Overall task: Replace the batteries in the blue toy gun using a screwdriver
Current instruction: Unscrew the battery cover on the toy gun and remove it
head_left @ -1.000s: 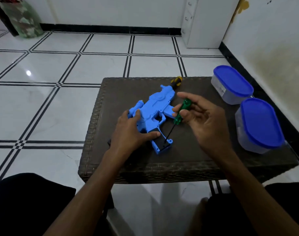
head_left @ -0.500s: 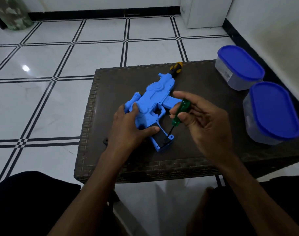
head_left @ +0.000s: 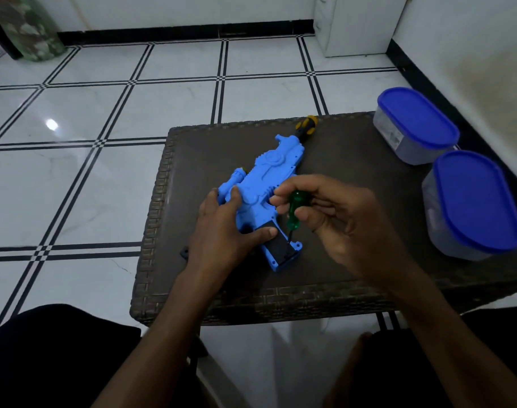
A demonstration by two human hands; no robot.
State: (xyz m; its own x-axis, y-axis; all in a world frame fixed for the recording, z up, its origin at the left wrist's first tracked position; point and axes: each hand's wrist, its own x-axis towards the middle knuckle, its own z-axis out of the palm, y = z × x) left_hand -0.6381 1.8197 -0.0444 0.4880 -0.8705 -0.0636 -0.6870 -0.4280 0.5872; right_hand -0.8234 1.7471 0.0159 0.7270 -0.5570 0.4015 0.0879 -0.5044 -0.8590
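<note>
A blue toy gun (head_left: 270,169) lies flat on the dark wicker table (head_left: 339,260), its barrel pointing away and its grip toward me. My left hand (head_left: 227,228) rests on the gun's rear, thumb laid across the top of the grip. The black battery area (head_left: 277,245) in the grip shows below the thumb. My right hand (head_left: 342,216) pinches the green handle of a small screwdriver (head_left: 295,206). Its thin shaft slants down to the lower end of the grip.
A second screwdriver with a yellow and black handle (head_left: 307,126) lies behind the gun's muzzle. Two clear tubs with blue lids (head_left: 416,119) (head_left: 475,198) stand at the table's right side. A small dark piece (head_left: 185,253) lies left of my left wrist. White tiled floor surrounds the table.
The camera has shifted, so the table sits further right in view. My right hand with the green screwdriver has turned slightly over the grip. The left hand stays on the gun.
</note>
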